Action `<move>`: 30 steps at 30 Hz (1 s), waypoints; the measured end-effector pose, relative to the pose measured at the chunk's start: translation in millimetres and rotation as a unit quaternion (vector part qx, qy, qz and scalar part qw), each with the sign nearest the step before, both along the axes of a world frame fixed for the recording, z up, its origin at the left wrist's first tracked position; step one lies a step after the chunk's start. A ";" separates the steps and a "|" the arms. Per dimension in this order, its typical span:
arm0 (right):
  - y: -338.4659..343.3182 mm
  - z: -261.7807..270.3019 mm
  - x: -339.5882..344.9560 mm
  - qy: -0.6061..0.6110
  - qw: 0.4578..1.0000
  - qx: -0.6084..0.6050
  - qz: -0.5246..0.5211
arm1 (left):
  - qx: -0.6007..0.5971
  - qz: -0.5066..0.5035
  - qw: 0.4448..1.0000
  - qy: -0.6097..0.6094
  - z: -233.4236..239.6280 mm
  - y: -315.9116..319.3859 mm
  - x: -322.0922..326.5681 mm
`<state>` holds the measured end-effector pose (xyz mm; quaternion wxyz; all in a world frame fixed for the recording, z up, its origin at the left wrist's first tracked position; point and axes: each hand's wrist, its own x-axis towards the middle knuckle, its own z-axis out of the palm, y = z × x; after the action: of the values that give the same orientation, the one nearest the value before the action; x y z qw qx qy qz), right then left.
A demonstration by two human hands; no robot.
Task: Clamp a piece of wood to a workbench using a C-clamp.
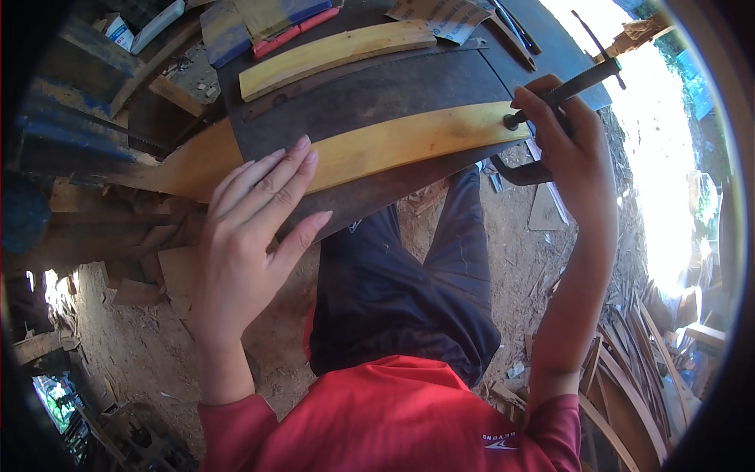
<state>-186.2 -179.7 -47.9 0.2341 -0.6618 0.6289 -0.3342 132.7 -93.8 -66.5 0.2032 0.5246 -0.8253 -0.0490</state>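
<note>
A pale wooden board [407, 138] lies along the near edge of a dark worktable [377, 94]. My left hand [259, 218] rests flat on the board's left end, fingers slightly apart and gripping nothing. At the other end, my right hand [566, 133] is wrapped around a metal C-clamp [581, 82]. The clamp's screw foot meets the board's top near its right end, and its curved frame [525, 173] passes below the table edge. Whether the clamp is tight cannot be told.
A second wooden strip [336, 56] lies farther back beside a long metal saw blade or ruler [377, 71]. Behind are sandpaper [442, 17], several pencils or slim tools [513, 35], and a red-wrapped bar [295, 32]. Wood offcuts [625, 377] heap at lower right.
</note>
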 end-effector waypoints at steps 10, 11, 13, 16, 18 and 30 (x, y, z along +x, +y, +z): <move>4.8 -6.5 -5.5 -0.043 0.999 -0.015 -0.005 | -0.055 0.014 0.997 0.049 -6.8 -8.8 -4.3; 5.8 -7.3 -5.9 -0.058 0.998 -0.006 -0.015 | -0.064 0.024 0.995 0.068 -7.8 -9.8 -5.2; 9.2 -14.8 -9.3 -0.074 0.996 -0.032 -0.035 | -0.069 0.036 0.995 0.057 -4.3 -7.3 -5.9; 13.7 -16.6 -11.6 -0.095 0.992 -0.044 -0.072 | -0.086 0.062 0.994 0.017 -0.7 0.8 -9.7; 14.7 -17.8 -13.2 -0.099 0.990 -0.031 -0.091 | -0.101 0.074 0.992 -0.012 1.6 9.0 -16.6; 23.3 -14.8 -14.0 -0.149 0.984 -0.066 -0.069 | -0.045 -0.212 0.976 0.037 12.6 -42.6 -63.0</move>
<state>-200.3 -156.4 -62.7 0.2577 -0.5738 0.6076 -0.4849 69.7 -136.5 -53.9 0.2418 0.3258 -0.9111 -0.0728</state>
